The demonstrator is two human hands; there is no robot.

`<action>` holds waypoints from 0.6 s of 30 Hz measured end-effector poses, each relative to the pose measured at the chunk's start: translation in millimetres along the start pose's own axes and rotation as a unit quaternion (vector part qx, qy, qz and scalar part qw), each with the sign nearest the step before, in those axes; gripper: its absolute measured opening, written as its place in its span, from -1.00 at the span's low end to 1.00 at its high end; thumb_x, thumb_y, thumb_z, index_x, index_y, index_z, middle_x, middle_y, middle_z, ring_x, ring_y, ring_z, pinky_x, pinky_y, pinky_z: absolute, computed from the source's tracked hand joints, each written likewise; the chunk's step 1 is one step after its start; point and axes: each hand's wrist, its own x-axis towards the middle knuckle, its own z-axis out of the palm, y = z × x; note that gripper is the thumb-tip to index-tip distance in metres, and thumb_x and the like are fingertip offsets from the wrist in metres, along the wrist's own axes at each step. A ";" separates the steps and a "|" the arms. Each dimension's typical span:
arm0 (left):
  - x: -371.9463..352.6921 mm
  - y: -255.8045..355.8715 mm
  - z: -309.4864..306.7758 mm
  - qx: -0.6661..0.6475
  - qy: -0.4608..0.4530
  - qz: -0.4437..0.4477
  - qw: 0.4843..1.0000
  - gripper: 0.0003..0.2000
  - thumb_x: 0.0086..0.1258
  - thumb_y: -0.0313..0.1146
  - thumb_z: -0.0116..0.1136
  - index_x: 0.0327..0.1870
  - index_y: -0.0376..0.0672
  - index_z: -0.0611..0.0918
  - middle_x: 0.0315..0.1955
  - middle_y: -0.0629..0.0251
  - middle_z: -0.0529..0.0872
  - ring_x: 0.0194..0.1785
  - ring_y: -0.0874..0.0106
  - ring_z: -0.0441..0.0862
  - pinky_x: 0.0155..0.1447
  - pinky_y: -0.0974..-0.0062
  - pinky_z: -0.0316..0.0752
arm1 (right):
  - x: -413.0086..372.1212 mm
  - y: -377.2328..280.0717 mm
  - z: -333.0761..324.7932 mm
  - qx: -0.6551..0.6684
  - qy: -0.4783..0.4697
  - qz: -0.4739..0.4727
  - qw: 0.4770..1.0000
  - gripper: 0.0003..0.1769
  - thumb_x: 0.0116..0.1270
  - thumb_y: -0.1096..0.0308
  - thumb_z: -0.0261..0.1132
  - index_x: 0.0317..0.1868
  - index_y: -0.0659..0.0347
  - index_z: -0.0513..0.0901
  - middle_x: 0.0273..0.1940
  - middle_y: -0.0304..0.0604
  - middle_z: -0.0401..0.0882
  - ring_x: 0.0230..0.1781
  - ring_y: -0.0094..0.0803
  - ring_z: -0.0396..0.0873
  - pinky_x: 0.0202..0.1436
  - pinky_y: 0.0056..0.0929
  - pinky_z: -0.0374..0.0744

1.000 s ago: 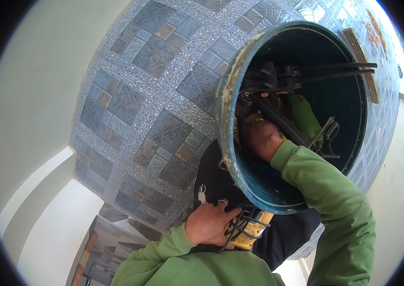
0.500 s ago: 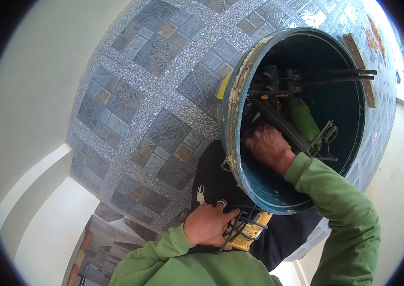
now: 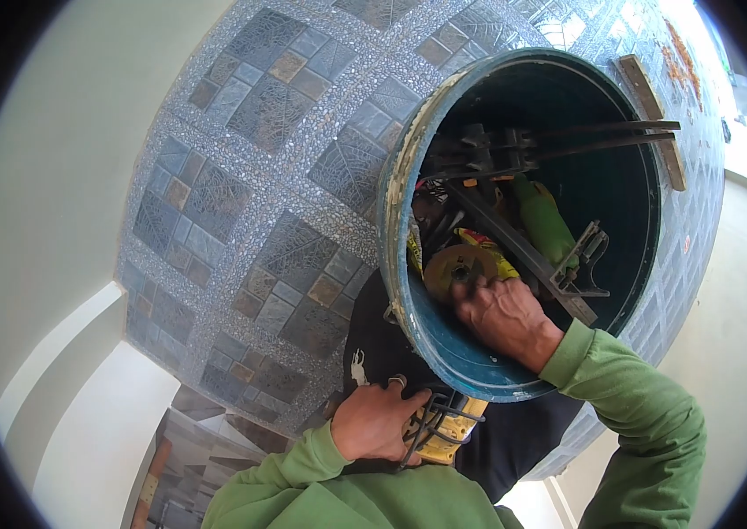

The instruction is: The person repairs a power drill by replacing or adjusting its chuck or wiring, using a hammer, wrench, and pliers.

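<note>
My right hand (image 3: pixel 510 319) is inside a large blue-green bucket (image 3: pixel 408 304), its fingers curled at the centre of a round tan disc (image 3: pixel 444 275), which looks like an abrasive disc. Beneath the disc shows yellow-and-red packaging (image 3: pixel 505 267). Just beyond the hand lie a dark metal bar (image 3: pixel 519 238), a green bottle-like object (image 3: pixel 550 231) and a metal frame (image 3: pixel 587 256). My left hand (image 3: pixel 375 421) grips a yellow power tool (image 3: pixel 454 430) at my lap, with a black cord (image 3: pixel 435 419) looped over it. The far side of that tool is partly hidden.
Dark clamps (image 3: pixel 488 150) lean in the bucket, their long bars sticking out over its right rim. Behind it, a wooden strip (image 3: pixel 642 88) lies on the tiled floor (image 3: pixel 281 106). A pale wall (image 3: pixel 65 132) stands at left.
My right hand has drawn back toward me within the bucket, and the round disc now shows at its fingers. The bucket appears slightly further left. My left hand stays on the yellow tool.
</note>
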 end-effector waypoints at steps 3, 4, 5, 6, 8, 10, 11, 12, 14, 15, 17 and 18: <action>-0.4 0.1 -2.2 -0.007 -0.002 -0.002 1.000 -0.05 -0.28 0.23 0.53 0.21 -0.17 0.57 -0.19 -0.04 0.61 -0.39 0.09 0.70 -0.27 0.22 0.61 | -0.2 1.6 -4.1 0.010 0.003 0.005 1.000 -0.74 0.34 0.31 0.13 -0.06 0.29 0.57 -0.42 -0.03 0.67 -0.44 -0.21 0.73 -0.42 -0.26 0.65; 0.0 0.6 -2.8 -0.007 -0.003 0.000 1.000 -0.05 -0.28 0.23 0.53 0.21 -0.17 0.57 -0.19 -0.04 0.61 -0.39 0.09 0.70 -0.27 0.22 0.61 | -0.1 3.5 -5.5 0.020 0.016 0.009 1.000 -0.74 0.35 0.32 0.13 -0.06 0.28 0.57 -0.43 -0.03 0.67 -0.44 -0.21 0.73 -0.42 -0.26 0.65; 0.3 1.0 -3.3 -0.006 -0.004 -0.001 1.000 -0.05 -0.28 0.23 0.53 0.21 -0.16 0.57 -0.19 -0.04 0.61 -0.40 0.10 0.69 -0.27 0.22 0.61 | 0.0 7.2 -7.9 0.020 0.015 0.009 1.000 -0.74 0.35 0.32 0.13 -0.06 0.28 0.57 -0.43 -0.03 0.67 -0.44 -0.21 0.73 -0.42 -0.26 0.65; 0.2 1.2 -3.1 -0.005 -0.006 -0.003 1.000 -0.06 -0.28 0.22 0.53 0.21 -0.16 0.58 -0.19 -0.05 0.61 -0.40 0.10 0.69 -0.28 0.22 0.60 | 0.1 12.6 -11.6 0.038 0.038 0.041 0.998 -0.75 0.34 0.32 0.14 -0.06 0.28 0.57 -0.45 -0.01 0.67 -0.44 -0.18 0.73 -0.41 -0.24 0.65; 0.0 1.6 -1.5 -0.001 -0.001 -0.003 1.000 -0.06 -0.29 0.22 0.54 0.21 -0.15 0.58 -0.19 -0.05 0.61 -0.40 0.11 0.69 -0.28 0.23 0.60 | 0.7 24.5 -26.3 0.058 0.061 0.073 0.994 -0.76 0.33 0.33 0.16 -0.07 0.27 0.57 -0.46 0.01 0.66 -0.44 -0.15 0.73 -0.41 -0.22 0.65; 0.0 0.8 -0.8 0.005 0.005 -0.001 1.000 -0.06 -0.29 0.22 0.54 0.21 -0.15 0.58 -0.19 -0.05 0.61 -0.40 0.11 0.69 -0.28 0.24 0.60 | 0.2 39.1 -49.0 0.143 0.101 0.182 0.968 -0.75 0.28 0.39 0.23 -0.05 0.29 0.58 -0.47 0.10 0.65 -0.42 0.01 0.70 -0.35 -0.13 0.63; -0.2 0.3 -0.2 0.003 0.002 -0.002 1.000 -0.05 -0.29 0.22 0.54 0.22 -0.14 0.58 -0.19 -0.05 0.61 -0.40 0.11 0.69 -0.27 0.25 0.60 | -2.1 45.6 -52.7 0.144 0.101 0.184 0.967 -0.75 0.28 0.39 0.23 -0.05 0.29 0.58 -0.47 0.10 0.65 -0.42 0.01 0.70 -0.35 -0.13 0.63; -0.1 0.0 0.2 0.001 0.000 -0.002 1.000 -0.05 -0.29 0.22 0.54 0.22 -0.13 0.58 -0.19 -0.05 0.61 -0.40 0.11 0.68 -0.25 0.25 0.60 | -5.2 52.2 -54.9 0.173 0.154 0.191 0.954 -0.74 0.25 0.41 0.26 -0.07 0.32 0.58 -0.46 0.14 0.64 -0.40 0.08 0.67 -0.32 -0.09 0.62; -0.5 0.0 -0.5 0.000 0.002 0.001 1.000 -0.05 -0.29 0.22 0.54 0.23 -0.13 0.58 -0.19 -0.05 0.61 -0.39 0.11 0.68 -0.24 0.25 0.59 | -8.8 58.3 -59.9 0.202 0.207 0.201 0.936 -0.73 0.22 0.43 0.29 -0.08 0.34 0.59 -0.45 0.18 0.64 -0.39 0.14 0.65 -0.29 -0.06 0.60; -0.9 -0.2 -0.9 -0.002 0.005 0.003 1.000 -0.04 -0.30 0.22 0.54 0.23 -0.12 0.57 -0.19 -0.06 0.61 -0.39 0.10 0.68 -0.23 0.25 0.59 | -9.7 59.6 -62.3 0.228 0.202 0.205 0.930 -0.73 0.21 0.44 0.29 -0.09 0.35 0.60 -0.43 0.21 0.63 -0.36 0.17 0.64 -0.27 -0.04 0.59; -0.7 -1.7 1.1 0.000 0.005 0.004 1.000 -0.04 -0.30 0.22 0.54 0.23 -0.12 0.58 -0.19 -0.06 0.61 -0.38 0.10 0.68 -0.22 0.25 0.59 | -10.6 59.5 -62.4 0.255 0.197 0.211 0.923 -0.73 0.20 0.44 0.30 -0.10 0.37 0.61 -0.42 0.23 0.62 -0.33 0.20 0.63 -0.24 -0.02 0.58; -0.5 -2.0 2.1 -0.001 0.007 0.004 1.000 -0.04 -0.30 0.22 0.54 0.24 -0.12 0.58 -0.19 -0.06 0.61 -0.37 0.10 0.68 -0.22 0.25 0.59 | -10.7 58.6 -61.8 0.252 0.213 0.212 0.920 -0.73 0.21 0.43 0.30 -0.10 0.37 0.61 -0.41 0.23 0.62 -0.32 0.19 0.63 -0.24 -0.02 0.58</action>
